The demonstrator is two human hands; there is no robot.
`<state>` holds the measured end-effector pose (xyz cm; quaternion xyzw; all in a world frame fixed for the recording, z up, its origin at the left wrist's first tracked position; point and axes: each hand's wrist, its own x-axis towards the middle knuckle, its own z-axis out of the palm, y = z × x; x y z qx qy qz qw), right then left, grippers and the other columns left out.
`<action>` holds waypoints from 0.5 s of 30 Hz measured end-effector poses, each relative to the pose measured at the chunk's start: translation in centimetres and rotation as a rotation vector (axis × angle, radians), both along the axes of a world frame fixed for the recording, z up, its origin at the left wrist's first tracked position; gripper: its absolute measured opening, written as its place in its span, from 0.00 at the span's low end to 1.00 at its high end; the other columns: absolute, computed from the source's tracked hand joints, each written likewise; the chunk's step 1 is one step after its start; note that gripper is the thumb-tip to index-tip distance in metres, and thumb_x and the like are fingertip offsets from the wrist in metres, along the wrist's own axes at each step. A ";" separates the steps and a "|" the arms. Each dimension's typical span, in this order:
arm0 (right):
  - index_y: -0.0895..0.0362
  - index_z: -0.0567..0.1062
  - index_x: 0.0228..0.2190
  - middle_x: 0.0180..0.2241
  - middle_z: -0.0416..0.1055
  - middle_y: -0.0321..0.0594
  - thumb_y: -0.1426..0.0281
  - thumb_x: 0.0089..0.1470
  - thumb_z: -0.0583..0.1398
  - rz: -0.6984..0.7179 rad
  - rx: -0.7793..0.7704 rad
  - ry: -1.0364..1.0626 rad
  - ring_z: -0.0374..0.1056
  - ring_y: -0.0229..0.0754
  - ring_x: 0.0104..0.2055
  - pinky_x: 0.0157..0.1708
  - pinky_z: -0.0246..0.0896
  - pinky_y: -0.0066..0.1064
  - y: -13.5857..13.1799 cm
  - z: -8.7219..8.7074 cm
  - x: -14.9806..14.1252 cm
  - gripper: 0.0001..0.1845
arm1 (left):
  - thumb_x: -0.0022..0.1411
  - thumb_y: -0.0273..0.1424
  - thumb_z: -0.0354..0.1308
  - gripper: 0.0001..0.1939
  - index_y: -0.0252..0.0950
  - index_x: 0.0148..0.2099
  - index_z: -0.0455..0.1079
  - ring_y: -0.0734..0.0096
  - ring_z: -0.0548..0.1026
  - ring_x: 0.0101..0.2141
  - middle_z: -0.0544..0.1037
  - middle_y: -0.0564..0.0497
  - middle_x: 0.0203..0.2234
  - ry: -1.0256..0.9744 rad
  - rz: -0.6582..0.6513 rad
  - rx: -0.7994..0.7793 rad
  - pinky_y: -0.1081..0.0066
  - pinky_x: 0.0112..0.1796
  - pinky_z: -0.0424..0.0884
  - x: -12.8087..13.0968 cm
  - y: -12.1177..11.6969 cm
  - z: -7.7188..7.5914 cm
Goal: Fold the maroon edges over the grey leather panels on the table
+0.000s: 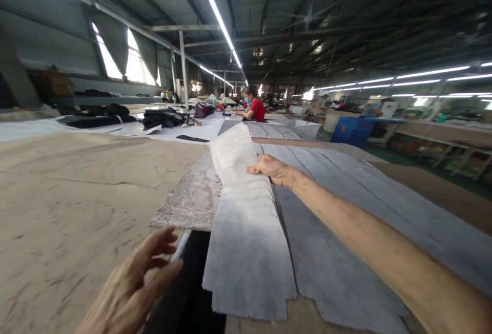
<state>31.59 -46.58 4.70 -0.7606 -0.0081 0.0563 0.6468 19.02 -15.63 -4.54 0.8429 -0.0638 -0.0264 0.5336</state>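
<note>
A long stack of white fabric strips lies on the brown paper-covered table, overlapped like shingles. My right hand reaches out and rests on the stack's right edge, fingers pressed on the top strip. My left hand hovers at the near left, fingers loosely spread, its tips touching the edge of a black sheet with a pale rim. More grey-white strips lie flat under my right forearm. A speckled, patterned sheet sits left of the stack.
Dark fabric piles and white sheets lie farther along the table. A person in a red top works at the far end. Blue bins and other benches stand at the right.
</note>
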 end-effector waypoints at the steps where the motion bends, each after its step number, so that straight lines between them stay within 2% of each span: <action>1: 0.61 0.67 0.43 0.40 0.66 0.41 0.65 0.58 0.56 0.003 0.008 -0.008 0.66 0.39 0.37 0.34 0.66 0.34 0.0 0.2 -0.1 0.14 | 0.49 0.49 0.58 0.32 0.44 0.54 0.59 0.57 0.69 0.45 0.66 0.50 0.50 0.032 0.001 -0.098 0.64 0.44 0.69 0.9 -1.2 0.6; 4: 0.60 0.67 0.43 0.41 0.66 0.42 0.65 0.58 0.56 0.020 0.025 -0.023 0.66 0.39 0.37 0.35 0.66 0.35 -0.3 0.5 -0.9 0.14 | 0.46 0.40 0.63 0.35 0.36 0.55 0.56 0.55 0.64 0.52 0.63 0.44 0.53 0.066 0.017 -0.417 0.61 0.50 0.63 3.5 -4.5 1.6; 5: 0.60 0.67 0.43 0.40 0.66 0.42 0.65 0.58 0.56 0.027 0.030 -0.028 0.66 0.39 0.37 0.35 0.66 0.35 -0.5 0.5 -1.2 0.14 | 0.44 0.37 0.64 0.36 0.34 0.54 0.57 0.54 0.63 0.52 0.63 0.42 0.52 0.069 0.014 -0.473 0.60 0.51 0.62 4.4 -5.4 1.7; 10: 0.61 0.69 0.41 0.39 0.67 0.41 0.64 0.58 0.56 0.030 0.065 -0.056 0.67 0.39 0.36 0.36 0.65 0.35 -1.6 0.3 -2.5 0.13 | 0.41 0.24 0.66 0.36 0.31 0.54 0.57 0.53 0.62 0.53 0.64 0.40 0.51 0.066 -0.009 -0.568 0.59 0.53 0.59 8.5 -8.4 1.4; 12: 0.61 0.69 0.40 0.38 0.68 0.41 0.64 0.58 0.56 0.020 0.080 -0.069 0.67 0.39 0.36 0.36 0.65 0.35 -1.7 0.1 -2.7 0.13 | 0.47 0.23 0.63 0.32 0.31 0.54 0.57 0.56 0.63 0.51 0.64 0.41 0.50 0.081 -0.052 -0.604 0.58 0.51 0.61 9.9 -9.2 1.0; 15: 0.61 0.70 0.40 0.37 0.70 0.41 0.64 0.57 0.57 0.006 0.098 -0.083 0.68 0.38 0.35 0.36 0.65 0.35 -1.6 0.0 -2.7 0.13 | 0.59 0.27 0.56 0.20 0.32 0.53 0.58 0.63 0.68 0.45 0.67 0.44 0.47 0.107 -0.173 -0.672 0.58 0.46 0.67 11.0 -10.1 0.6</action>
